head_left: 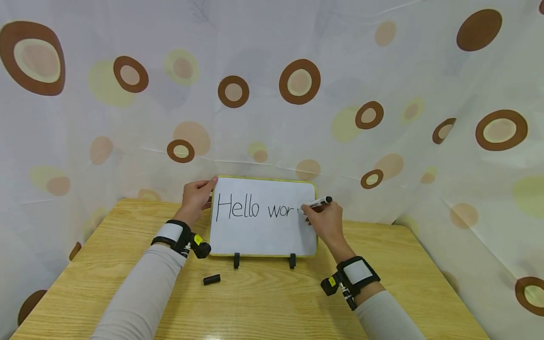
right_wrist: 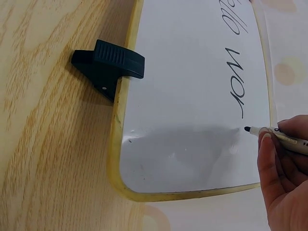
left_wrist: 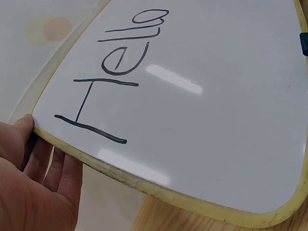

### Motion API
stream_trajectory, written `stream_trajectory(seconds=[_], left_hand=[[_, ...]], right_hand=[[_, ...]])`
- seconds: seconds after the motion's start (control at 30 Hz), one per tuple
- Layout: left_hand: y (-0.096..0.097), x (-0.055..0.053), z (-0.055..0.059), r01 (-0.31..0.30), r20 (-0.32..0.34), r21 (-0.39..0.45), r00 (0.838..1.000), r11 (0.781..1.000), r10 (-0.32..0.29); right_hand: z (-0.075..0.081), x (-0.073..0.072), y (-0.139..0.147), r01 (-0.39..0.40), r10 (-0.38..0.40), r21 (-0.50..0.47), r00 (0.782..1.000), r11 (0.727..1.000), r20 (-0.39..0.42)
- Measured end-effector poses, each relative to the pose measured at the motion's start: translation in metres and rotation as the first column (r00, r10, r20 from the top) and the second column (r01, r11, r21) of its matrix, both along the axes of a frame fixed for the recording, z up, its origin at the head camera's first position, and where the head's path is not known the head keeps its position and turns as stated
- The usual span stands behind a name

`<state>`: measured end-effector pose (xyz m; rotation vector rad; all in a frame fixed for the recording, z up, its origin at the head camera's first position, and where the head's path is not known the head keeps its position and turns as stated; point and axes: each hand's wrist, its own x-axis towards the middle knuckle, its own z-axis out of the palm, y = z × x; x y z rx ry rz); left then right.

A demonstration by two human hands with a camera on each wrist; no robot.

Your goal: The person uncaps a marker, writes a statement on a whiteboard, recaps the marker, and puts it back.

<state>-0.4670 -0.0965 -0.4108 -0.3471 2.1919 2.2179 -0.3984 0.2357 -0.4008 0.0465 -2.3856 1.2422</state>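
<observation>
A small whiteboard (head_left: 263,238) with a yellow rim leans upright on the table, bearing "Hello wor" in black. The left hand (head_left: 197,198) grips its upper left corner; in the left wrist view the thumb lies at the front edge, and the other fingers go behind the board. Pinched in the right hand (head_left: 327,219) is a white marker (head_left: 318,202) with a black end. Its black tip is right by the board just past the "r", as the right wrist view shows. A black marker cap (head_left: 211,279) lies on the table in front of the board.
Two black clip feet (head_left: 236,260) hold the board's lower edge on the wooden table (head_left: 255,307). Behind and to the sides hangs a pale curtain (head_left: 263,127) printed with brown, peach and yellow circles. Both wrists wear strapped cameras.
</observation>
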Motion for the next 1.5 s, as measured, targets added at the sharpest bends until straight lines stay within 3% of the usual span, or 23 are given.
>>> stream_trajectory(seconds=[0.63,0.93,1.27,1.5], left_hand=[[-0.001,-0.001,-0.001,-0.003,-0.002,-0.005,1.000,1.000,0.003],[-0.001,-0.003,-0.004,-0.008,0.000,0.006,1.000,1.000,0.008],[0.000,-0.002,-0.004,-0.009,0.002,0.010,1.000,1.000,0.009],[0.000,-0.002,-0.004,-0.011,-0.001,0.014,1.000,1.000,0.011]], right_hand=[[-0.001,-0.003,-0.002,0.015,-0.015,-0.001,1.000,1.000,-0.007],[-0.001,-0.006,-0.005,0.029,-0.029,-0.010,0.998,1.000,-0.052],[-0.003,-0.009,-0.008,-0.003,-0.005,-0.092,0.996,0.996,-0.084],[-0.004,-0.011,-0.009,-0.009,0.002,-0.075,0.995,0.997,-0.101]])
